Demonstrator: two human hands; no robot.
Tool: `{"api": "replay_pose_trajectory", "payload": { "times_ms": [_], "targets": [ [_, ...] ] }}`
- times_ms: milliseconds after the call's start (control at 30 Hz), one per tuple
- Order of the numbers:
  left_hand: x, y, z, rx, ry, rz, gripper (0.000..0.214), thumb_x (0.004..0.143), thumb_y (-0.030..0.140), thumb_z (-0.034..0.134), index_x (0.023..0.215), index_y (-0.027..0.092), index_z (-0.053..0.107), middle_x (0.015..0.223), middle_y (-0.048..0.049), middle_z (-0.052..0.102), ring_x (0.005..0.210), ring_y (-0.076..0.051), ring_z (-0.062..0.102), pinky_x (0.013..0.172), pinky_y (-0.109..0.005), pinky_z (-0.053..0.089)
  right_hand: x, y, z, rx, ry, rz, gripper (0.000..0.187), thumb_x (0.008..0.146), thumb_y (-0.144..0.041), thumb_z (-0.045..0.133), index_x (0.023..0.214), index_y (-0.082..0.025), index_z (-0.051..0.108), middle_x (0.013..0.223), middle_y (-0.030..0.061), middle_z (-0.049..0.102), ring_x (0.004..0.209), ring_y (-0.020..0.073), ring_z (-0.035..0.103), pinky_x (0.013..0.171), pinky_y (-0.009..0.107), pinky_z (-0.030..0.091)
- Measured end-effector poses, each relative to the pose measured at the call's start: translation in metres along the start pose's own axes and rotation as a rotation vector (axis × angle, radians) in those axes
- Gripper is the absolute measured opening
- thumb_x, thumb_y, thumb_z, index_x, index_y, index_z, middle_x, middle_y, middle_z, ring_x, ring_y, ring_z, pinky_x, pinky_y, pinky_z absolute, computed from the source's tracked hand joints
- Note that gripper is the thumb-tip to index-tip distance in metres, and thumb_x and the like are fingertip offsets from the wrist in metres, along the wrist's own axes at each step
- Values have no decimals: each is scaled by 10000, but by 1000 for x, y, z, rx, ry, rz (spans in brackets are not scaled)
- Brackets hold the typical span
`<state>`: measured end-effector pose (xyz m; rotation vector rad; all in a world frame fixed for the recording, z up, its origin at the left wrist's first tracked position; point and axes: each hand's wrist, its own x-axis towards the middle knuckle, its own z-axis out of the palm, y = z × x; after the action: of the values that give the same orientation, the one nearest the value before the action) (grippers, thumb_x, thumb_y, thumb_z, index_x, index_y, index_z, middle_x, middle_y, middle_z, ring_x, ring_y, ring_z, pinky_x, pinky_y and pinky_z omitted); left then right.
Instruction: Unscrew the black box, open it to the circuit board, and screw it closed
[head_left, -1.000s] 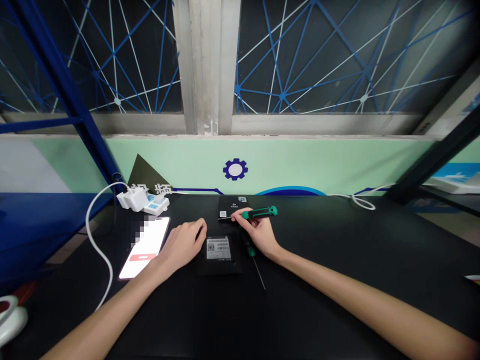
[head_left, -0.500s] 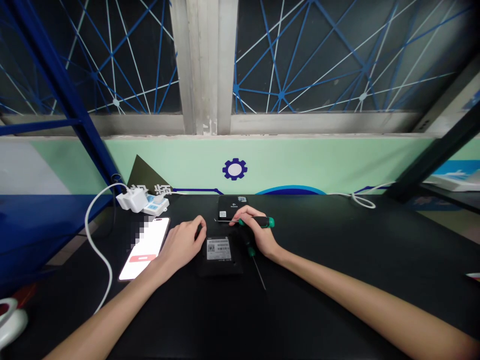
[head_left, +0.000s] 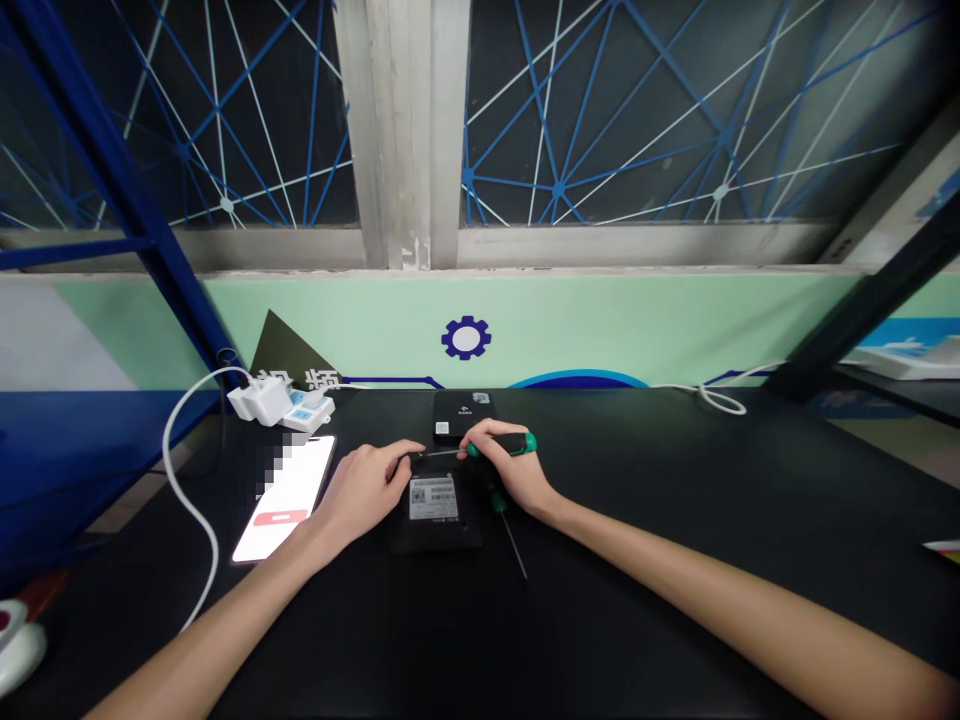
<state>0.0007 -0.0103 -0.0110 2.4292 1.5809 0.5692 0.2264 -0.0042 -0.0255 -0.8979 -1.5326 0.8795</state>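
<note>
A black drive-like case [head_left: 435,535] with a white printed label lies flat in front of me. My left hand [head_left: 367,485] is at its upper left corner, index finger reaching right and thumb bent beside it; something dark shows between them, too small to name. My right hand [head_left: 510,465] holds a green-and-black screwdriver [head_left: 517,443] nearly level, its shaft pointing left and its tip by my left index fingertip. A second screwdriver [head_left: 513,540] lies right of the case, blade toward me, its handle partly hidden in shadow by my right hand.
Behind my hands lies a black box [head_left: 461,408] with stickers. A lit phone [head_left: 285,500] lies left of my left hand. Beyond it are a white plug and power strip [head_left: 304,412] with a white cable [head_left: 180,480]. The wall [head_left: 570,330] stands behind the table.
The screwdriver in my right hand has come slightly down and left, its tip now beside my left fingers. My left index finger has stretched out to the right. The view has shifted slightly.
</note>
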Motion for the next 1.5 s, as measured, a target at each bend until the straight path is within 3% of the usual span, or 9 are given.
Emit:
{"api": "replay_pose_trajectory", "payload": {
  "times_ms": [367, 700, 867, 1033, 1267, 1500],
  "targets": [
    [0, 3, -2, 1, -31, 10, 346, 958, 258, 432, 1117, 293, 737, 588, 32, 642, 567, -163, 625, 590, -249, 395, 0, -1, -1, 15, -10, -1, 315, 906, -402, 607, 684, -204, 712, 688, 30, 711, 690, 199, 635, 705, 316, 492],
    [0, 4, -1, 42, -28, -13, 323, 958, 362, 434, 1056, 276, 729, 545, 39, 564, 525, -153, 571, 526, -259, 327, -1, -3, -4, 68, 115, 59, 301, 859, -386, 614, 635, -204, 698, 590, 23, 665, 570, 180, 574, 552, 291, 442],
    [2, 2, -1, 102, -1, -38, 268, 886, 474, 539, 861, 251, 684, 522, 38, 547, 518, -159, 552, 521, -262, 299, 1, 2, -5, 100, 142, 57, 298, 854, -376, 614, 634, -194, 700, 583, 19, 658, 554, 169, 565, 543, 279, 429],
    [1, 2, -4, 132, 39, -49, 380, 818, 553, 602, 627, 233, 532, 503, 43, 520, 489, -140, 485, 511, -261, 264, 2, 7, -6, 126, 160, 73, 289, 864, -376, 612, 658, -194, 700, 584, 17, 654, 557, 168, 566, 543, 276, 423],
    [2, 0, -12, 95, -27, 35, 459, 801, 458, 618, 483, 206, 403, 449, 52, 430, 448, -107, 390, 512, -262, 236, 3, 12, -7, 169, 203, 68, 268, 860, -356, 610, 657, -192, 673, 546, -7, 601, 519, 139, 513, 524, 260, 386],
    [0, -2, -15, 79, -88, 83, 470, 795, 315, 555, 388, 215, 342, 442, 72, 227, 432, -94, 183, 519, -253, 198, 4, 16, -7, 219, 215, 109, 268, 851, -360, 608, 654, -183, 654, 520, -19, 571, 437, 98, 422, 437, 231, 278]
  ]
}}
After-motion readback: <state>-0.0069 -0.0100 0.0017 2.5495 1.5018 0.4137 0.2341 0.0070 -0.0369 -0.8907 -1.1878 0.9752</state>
